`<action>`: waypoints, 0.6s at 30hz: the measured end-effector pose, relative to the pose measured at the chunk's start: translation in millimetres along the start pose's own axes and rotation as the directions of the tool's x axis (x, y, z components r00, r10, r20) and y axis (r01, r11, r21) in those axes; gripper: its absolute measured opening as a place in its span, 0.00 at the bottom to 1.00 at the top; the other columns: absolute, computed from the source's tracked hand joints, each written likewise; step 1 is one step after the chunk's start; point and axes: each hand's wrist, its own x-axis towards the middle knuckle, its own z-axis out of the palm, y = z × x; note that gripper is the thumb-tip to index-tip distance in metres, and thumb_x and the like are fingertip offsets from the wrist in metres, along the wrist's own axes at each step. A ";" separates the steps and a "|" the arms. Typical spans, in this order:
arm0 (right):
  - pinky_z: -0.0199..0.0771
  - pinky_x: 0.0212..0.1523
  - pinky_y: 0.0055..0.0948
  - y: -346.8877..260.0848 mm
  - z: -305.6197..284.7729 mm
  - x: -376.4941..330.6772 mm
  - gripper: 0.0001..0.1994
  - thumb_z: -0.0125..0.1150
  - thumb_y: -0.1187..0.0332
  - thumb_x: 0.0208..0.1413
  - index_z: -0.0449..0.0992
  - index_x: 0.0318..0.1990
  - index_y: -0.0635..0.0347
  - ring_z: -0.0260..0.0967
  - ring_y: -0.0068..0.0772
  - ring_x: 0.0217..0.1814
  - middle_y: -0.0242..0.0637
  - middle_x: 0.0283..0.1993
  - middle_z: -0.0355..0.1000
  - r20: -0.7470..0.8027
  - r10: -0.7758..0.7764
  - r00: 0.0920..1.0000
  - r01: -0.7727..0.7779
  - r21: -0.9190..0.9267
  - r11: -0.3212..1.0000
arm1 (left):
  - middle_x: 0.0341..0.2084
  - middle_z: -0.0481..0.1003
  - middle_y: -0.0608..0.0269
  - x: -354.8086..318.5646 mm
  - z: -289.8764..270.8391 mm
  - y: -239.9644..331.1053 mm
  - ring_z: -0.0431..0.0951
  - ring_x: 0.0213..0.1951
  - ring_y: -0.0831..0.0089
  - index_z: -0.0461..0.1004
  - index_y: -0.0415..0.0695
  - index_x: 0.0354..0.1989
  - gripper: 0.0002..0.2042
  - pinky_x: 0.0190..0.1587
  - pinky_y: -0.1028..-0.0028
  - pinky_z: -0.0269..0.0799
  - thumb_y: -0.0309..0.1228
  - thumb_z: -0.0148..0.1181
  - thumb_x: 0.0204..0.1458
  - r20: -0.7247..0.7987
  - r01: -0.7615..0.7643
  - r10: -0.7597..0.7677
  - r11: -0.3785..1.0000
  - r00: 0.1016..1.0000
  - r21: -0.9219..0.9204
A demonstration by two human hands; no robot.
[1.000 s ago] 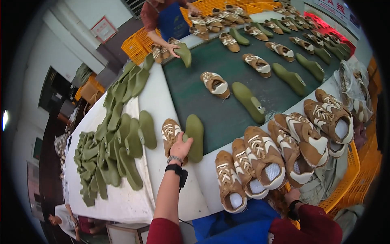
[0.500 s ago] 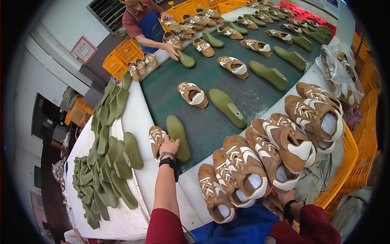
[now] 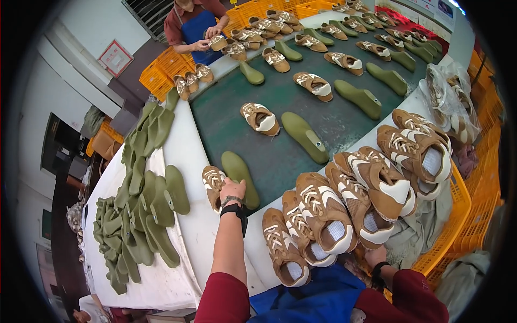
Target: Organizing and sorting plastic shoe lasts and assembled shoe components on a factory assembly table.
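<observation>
My left hand [image 3: 232,191] is at the near left corner of the green-topped table, its fingers closed round the side of a brown sneaker [image 3: 213,182] with white stripes. Right beside that sneaker lies a green shoe last [image 3: 237,169], touching or nearly touching my hand. My right hand [image 3: 375,257] is low at the table's near edge, under the heel of a stacked brown sneaker [image 3: 376,234]; its fingers are hidden by the shoes. Several more brown sneakers [image 3: 323,215] lean together along this edge, with their heels toward me.
A heap of green shoe lasts [image 3: 126,231] covers the white surface at left. Sneakers and lasts stand in rows on the green tabletop [image 3: 215,129]. Across it, a co-worker in a blue apron [image 3: 198,35] holds a sneaker [image 3: 217,42]. Orange crates [image 3: 463,210] stand at right.
The co-worker's hand has left a green last and both their hands now hold a sneaker. My view has shifted slightly; my left hand stays at the same sneaker.
</observation>
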 end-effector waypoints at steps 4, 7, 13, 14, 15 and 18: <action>0.70 0.39 0.44 -3.9 1.2 -2.7 0.12 0.58 0.62 0.44 0.76 0.34 0.57 0.69 0.53 0.38 0.49 0.36 0.72 -0.185 -0.051 0.981 0.064 0.065 0.996 | 0.44 0.71 0.39 -15.7 -5.4 -12.2 0.71 0.48 0.49 0.47 0.41 0.62 0.43 0.52 0.62 0.65 0.57 0.54 0.43 0.034 -0.159 0.159 0.987 0.987 0.003; 0.69 0.40 0.45 0.6 3.2 -4.4 0.11 0.58 0.66 0.42 0.75 0.34 0.60 0.69 0.54 0.38 0.51 0.34 0.71 -0.151 0.020 0.988 -0.011 0.063 0.998 | 0.44 0.71 0.42 -36.2 -21.1 -32.4 0.72 0.47 0.49 0.44 0.40 0.63 0.47 0.50 0.60 0.65 0.57 0.57 0.41 0.071 -0.299 0.302 0.953 0.951 -0.047; 0.69 0.41 0.44 3.0 3.8 -2.0 0.11 0.60 0.69 0.39 0.74 0.34 0.61 0.68 0.53 0.40 0.50 0.37 0.70 -0.032 0.120 0.992 -0.120 0.017 0.993 | 0.36 0.73 0.50 -70.0 -15.3 -114.8 0.70 0.45 0.57 0.64 0.45 0.53 0.35 0.57 0.62 0.56 0.40 0.68 0.32 -0.278 -0.457 0.487 0.873 0.828 0.169; 0.69 0.41 0.44 5.2 5.1 -1.3 0.11 0.60 0.69 0.39 0.74 0.34 0.61 0.68 0.53 0.40 0.50 0.37 0.70 -0.030 0.115 0.993 -0.114 0.015 0.993 | 0.36 0.73 0.50 -71.5 -11.5 -124.5 0.70 0.45 0.57 0.64 0.45 0.53 0.35 0.57 0.62 0.56 0.40 0.68 0.32 -0.280 -0.451 0.482 0.876 0.830 0.169; 0.69 0.42 0.43 7.5 6.4 -0.8 0.12 0.60 0.68 0.39 0.74 0.34 0.62 0.68 0.53 0.41 0.50 0.38 0.70 -0.034 0.126 0.991 -0.126 0.020 0.992 | 0.38 0.71 0.48 -70.8 -7.4 -134.5 0.69 0.46 0.54 0.65 0.44 0.51 0.33 0.56 0.62 0.56 0.38 0.68 0.32 -0.362 -0.491 0.510 0.858 0.780 0.151; 0.69 0.42 0.43 15.2 13.9 3.8 0.13 0.61 0.68 0.39 0.74 0.34 0.63 0.68 0.53 0.41 0.50 0.38 0.70 -0.020 0.142 0.990 -0.142 -0.005 0.990 | 0.43 0.66 0.43 -70.6 -1.0 -144.3 0.64 0.48 0.47 0.68 0.40 0.44 0.26 0.54 0.60 0.59 0.32 0.68 0.32 -0.541 -0.562 0.499 0.825 0.677 0.057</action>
